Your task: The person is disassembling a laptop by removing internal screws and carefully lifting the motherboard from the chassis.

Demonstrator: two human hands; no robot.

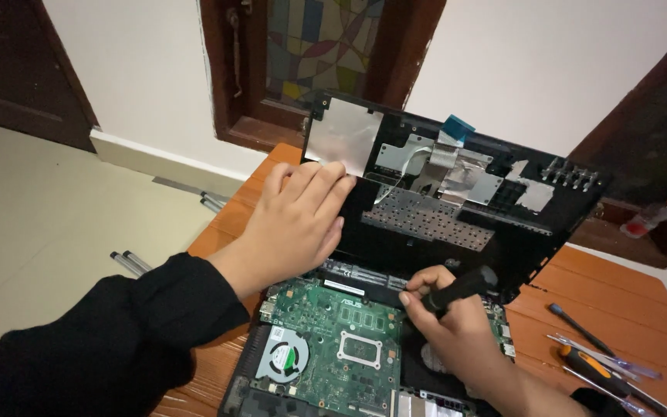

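Head view: I keep my left hand (291,224) fingers spread, propping the raised keyboard cover (457,193), while right hand (457,324) fingers, clenched around the black tool (461,289), work gently above the motherboard (333,340).

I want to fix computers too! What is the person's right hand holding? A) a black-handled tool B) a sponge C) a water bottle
A: the right hand grips a black-handled tool over the green circuit board, while the left hand props up the lifted cover panel.
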